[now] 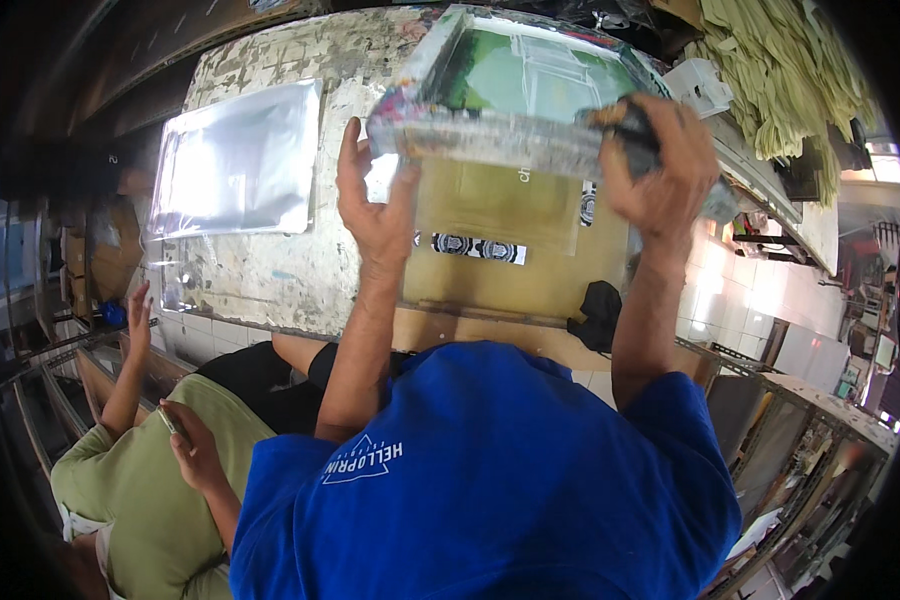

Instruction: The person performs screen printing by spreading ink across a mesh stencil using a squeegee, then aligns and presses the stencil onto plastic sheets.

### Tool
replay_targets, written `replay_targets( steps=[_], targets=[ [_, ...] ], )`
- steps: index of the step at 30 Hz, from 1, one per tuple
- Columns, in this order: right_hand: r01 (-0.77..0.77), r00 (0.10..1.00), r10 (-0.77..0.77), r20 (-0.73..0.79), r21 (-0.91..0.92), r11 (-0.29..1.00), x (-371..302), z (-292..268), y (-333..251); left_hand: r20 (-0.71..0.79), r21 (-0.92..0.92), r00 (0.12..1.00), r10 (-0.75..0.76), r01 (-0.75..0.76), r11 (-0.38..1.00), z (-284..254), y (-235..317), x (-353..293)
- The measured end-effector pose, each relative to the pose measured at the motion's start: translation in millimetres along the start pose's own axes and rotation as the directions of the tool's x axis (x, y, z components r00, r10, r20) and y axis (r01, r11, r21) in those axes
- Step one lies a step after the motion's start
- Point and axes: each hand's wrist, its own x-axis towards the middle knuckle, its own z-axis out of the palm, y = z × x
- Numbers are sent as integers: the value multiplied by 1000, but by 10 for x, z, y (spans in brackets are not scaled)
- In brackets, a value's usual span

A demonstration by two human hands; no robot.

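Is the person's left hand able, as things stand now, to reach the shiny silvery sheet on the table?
Probably yes: the silvery sheet lies just left of the left hand, and only stained tabletop shows between them. Whether that hand touches the raised frame is unclear.

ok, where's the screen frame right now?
Head view, top centre: the screen frame is between the left hand and right hand, the visible yellow board on its near side.

Head-worn fisheye view, looking down, close above worktable [320, 275]
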Motion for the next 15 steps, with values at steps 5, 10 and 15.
replay_targets(
  steps=[5, 10, 15],
  targets=[
    [-41, 999, 40, 27, 20, 999, 515, -29, 157, -227, 686, 953, -202, 304, 662, -373, -1040, -421],
    [-104, 993, 106, -44, 29, 994, 716, -44, -14, -126, 875, 989, -73, 145, 462, -572, -1417, -838],
    [-132, 989, 137, -55, 83, 988, 684, 9, 117, -202, 576, 974, -105, 205, 792, -480, -1503, -727]
  ],
)
